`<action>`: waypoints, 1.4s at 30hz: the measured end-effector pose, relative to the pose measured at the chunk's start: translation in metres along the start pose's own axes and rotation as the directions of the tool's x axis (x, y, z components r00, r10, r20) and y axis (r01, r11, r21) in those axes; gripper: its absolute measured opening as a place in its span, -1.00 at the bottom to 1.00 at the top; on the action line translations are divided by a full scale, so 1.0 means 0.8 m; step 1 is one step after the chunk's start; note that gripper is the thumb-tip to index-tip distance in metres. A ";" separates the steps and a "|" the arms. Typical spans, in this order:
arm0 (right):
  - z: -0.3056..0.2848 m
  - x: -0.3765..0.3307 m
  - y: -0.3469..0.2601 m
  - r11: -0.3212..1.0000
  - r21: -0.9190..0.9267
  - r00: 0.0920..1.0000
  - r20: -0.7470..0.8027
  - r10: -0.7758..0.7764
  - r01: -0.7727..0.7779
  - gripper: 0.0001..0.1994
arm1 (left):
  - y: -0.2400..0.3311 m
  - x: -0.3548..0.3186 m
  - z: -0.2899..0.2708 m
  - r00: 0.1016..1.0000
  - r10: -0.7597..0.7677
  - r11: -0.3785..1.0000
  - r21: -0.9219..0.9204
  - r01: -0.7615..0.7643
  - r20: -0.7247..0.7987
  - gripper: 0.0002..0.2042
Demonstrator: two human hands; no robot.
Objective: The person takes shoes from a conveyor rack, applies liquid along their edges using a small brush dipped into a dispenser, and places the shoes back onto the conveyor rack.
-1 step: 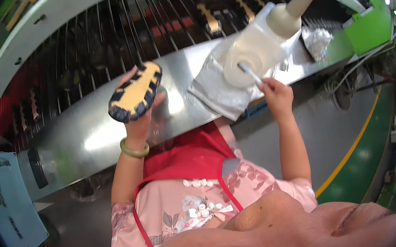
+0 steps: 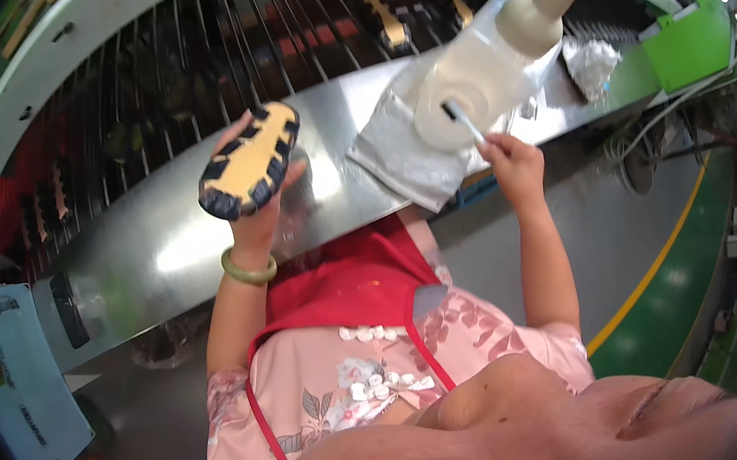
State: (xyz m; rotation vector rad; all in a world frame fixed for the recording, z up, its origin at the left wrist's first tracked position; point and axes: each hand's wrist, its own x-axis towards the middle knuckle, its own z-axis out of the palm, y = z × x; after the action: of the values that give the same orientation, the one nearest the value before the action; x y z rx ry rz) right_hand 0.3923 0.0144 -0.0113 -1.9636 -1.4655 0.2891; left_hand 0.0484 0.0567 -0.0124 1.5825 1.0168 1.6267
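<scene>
A sandal (image 2: 250,162) is held sole side up in my left hand (image 2: 262,227); black straps fold over the edges of its tan bottom. The fingers wrap its far side, and the thumb lies along the near side. My right hand (image 2: 518,166) pinches the white handle of a small brush (image 2: 468,124). Its dark tip is at the round opening in the side of a translucent plastic bottle (image 2: 488,61). The bottle lies tilted, its long cone nozzle pointing to the far right, on a folded silvery cloth (image 2: 400,153).
Beyond the metal ledge (image 2: 194,248) runs a rack of dark rods (image 2: 273,38), bearing more sandal bottoms (image 2: 390,24). Crumpled foil-like wrap (image 2: 591,68) sits right of the bottle, before a green block (image 2: 692,48). A blue box (image 2: 20,378) stands at the left.
The whole scene has shifted slightly upward in the picture. Both hands keep their holds on the sandal and the brush.
</scene>
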 end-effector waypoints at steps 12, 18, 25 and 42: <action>0.013 0.010 -0.020 0.325 0.668 0.734 0.662 0.152 -0.670 -0.75 | -0.055 0.006 0.042 0.956 0.289 0.957 0.007 -0.290 0.057 -0.24; 0.025 0.001 -0.093 0.379 0.698 0.756 0.655 0.007 -0.608 -0.76 | -0.043 0.010 0.044 0.929 0.370 0.927 0.057 -0.370 0.019 -0.39; 0.044 -0.043 -0.158 0.547 0.736 0.780 0.585 -0.220 -0.398 -0.81 | -0.034 0.010 0.026 0.896 0.443 0.883 0.185 -0.431 -0.029 -0.40; 0.071 -0.040 -0.179 0.720 0.669 0.892 0.422 -0.162 -0.185 -0.80 | -0.025 0.014 0.007 0.818 0.575 0.763 0.369 -0.531 -0.012 -0.48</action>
State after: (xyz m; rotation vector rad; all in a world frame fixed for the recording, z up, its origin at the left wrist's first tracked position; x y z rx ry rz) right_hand 0.2408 0.0281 0.0281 -1.3089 -1.3213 1.2016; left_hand 0.0519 0.0769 -0.0245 2.2081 0.9968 2.0395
